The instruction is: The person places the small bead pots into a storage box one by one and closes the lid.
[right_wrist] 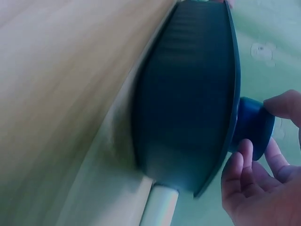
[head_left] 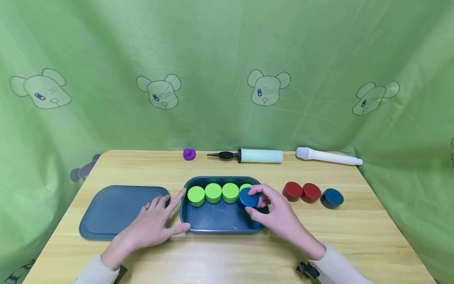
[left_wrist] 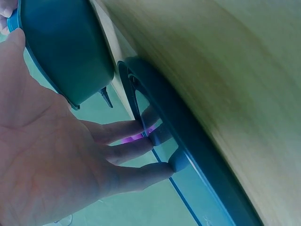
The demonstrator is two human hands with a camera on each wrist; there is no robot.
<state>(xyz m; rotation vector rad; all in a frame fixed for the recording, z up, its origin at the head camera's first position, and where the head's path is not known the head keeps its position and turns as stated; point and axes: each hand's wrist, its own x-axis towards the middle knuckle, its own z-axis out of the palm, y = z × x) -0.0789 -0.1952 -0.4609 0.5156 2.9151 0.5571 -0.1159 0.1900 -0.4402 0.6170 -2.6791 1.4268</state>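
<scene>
Two blue blocks (head_left: 248, 198), apparently four green (head_left: 213, 193)

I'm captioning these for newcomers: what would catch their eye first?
Probably the four bright green discs lined along the far side of the dark tray. Next, the blue disc that the right hand holds over the tray's right end. Beyond, a purple duck sits far back on the table.

From my remote post I log a curtained-off booth: green cloth (head_left: 213, 43) printed with cartoon heads (head_left: 265, 90) surrounds the tabletop's (head_left: 234, 262) far and side edges.
</scene>
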